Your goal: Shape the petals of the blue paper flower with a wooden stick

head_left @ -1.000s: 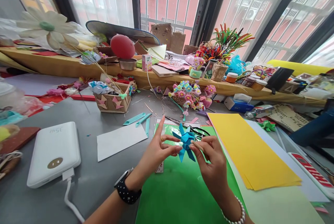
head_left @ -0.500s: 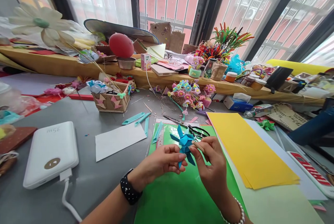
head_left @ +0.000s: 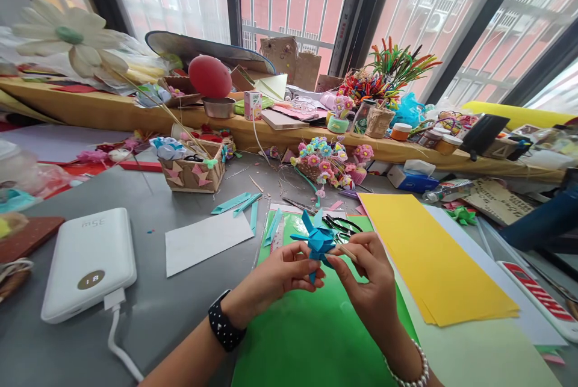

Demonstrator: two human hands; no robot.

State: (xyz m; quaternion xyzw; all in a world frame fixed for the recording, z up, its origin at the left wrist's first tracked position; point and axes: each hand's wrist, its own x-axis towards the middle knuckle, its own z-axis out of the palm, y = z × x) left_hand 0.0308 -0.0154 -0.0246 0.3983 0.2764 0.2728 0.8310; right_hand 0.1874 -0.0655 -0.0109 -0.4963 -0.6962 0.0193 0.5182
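Observation:
A blue folded-paper star (head_left: 320, 239) with several pointed arms is held up over a green sheet (head_left: 311, 339). My left hand (head_left: 289, 266) pinches it from below by a lower arm. Between the thumb and fingers of my right hand (head_left: 368, 269) is a thin wooden stick (head_left: 347, 252), its tip close against the star's right side; whether it touches is hidden. Behind the star lie black-handled scissors (head_left: 345, 223). Left of it are a clear ruler (head_left: 277, 239) and a light-blue folded paper strip (head_left: 273, 227).
A white card (head_left: 208, 244) lies left, near more blue strips (head_left: 230, 202). Yellow sheets (head_left: 433, 254) lie right. A white power bank (head_left: 90, 263) with cable stands far left. Behind are a decorated box (head_left: 194, 173), handmade flowers (head_left: 325, 161) and a crowded ledge (head_left: 171, 117).
The blue paper star has turned and tilted between my hands, so its arms point differently. My right hand has shifted slightly with the stick; my left hand keeps its pinch.

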